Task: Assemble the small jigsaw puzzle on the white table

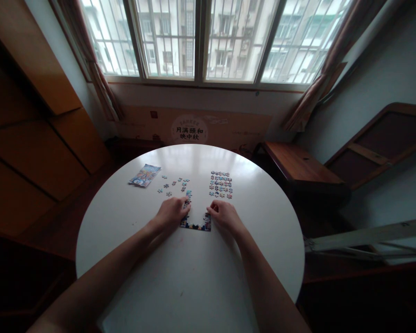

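Observation:
A partly joined jigsaw puzzle (196, 227) lies on the white round table, a U-shaped border with a bottom row and two sides. My left hand (171, 212) is closed at its left side, fingertips on the pieces there and covering some of them. By the top of the right side, my right hand (225, 214) pinches thumb and fingers together on what looks like a jigsaw piece, mostly hidden by the fingers. Loose jigsaw pieces (166, 186) are scattered beyond my left hand. Past my right hand, more pieces (221, 184) sit in neat rows.
A colourful picture sheet (145, 175) lies at the table's left. The round table (142, 277) has a curved edge all around. A wooden bench (298, 159) stands beyond it on the right, and a barred window (201, 41) is behind.

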`<state>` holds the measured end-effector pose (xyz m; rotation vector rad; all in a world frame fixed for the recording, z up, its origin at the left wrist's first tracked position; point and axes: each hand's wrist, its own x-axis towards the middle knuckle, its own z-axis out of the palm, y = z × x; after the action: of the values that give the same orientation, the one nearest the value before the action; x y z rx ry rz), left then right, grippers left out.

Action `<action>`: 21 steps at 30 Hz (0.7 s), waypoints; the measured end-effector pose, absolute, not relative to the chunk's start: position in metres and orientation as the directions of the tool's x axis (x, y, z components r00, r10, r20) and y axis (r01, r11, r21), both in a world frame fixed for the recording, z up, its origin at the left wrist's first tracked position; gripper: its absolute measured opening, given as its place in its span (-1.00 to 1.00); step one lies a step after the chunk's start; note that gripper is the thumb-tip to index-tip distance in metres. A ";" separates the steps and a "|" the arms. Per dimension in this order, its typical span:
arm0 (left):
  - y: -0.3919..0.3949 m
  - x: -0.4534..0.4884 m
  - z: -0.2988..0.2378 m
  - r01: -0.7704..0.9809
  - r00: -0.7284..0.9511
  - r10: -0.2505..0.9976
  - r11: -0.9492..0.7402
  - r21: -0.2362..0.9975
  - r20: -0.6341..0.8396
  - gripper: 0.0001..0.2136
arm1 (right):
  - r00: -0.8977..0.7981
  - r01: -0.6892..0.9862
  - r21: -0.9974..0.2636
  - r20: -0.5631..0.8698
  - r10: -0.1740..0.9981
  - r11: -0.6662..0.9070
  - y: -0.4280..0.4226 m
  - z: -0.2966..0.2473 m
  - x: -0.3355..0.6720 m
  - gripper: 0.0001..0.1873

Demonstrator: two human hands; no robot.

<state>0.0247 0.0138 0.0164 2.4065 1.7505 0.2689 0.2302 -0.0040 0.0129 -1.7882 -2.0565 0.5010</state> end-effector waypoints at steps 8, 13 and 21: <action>0.014 0.024 0.016 0.919 0.315 0.946 -0.323 0.226 0.071 -0.62 | -0.129 0.862 -0.489 0.048 0.990 0.136 -0.003 0.012 0.231 -0.78; 0.014 0.024 0.018 0.924 0.304 0.951 -0.307 0.228 0.047 -0.63 | -0.126 0.863 -0.488 0.041 0.991 0.130 -0.003 0.012 0.231 -0.78; 0.014 0.024 0.016 0.926 0.302 0.951 -0.308 0.217 0.064 -0.61 | -0.130 0.860 -0.489 0.059 0.990 0.143 -0.002 0.010 0.231 -0.79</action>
<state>0.0244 0.0136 0.0159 2.4194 1.7575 0.2712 0.2312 -0.0021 0.0096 -1.7773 -2.0586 0.4823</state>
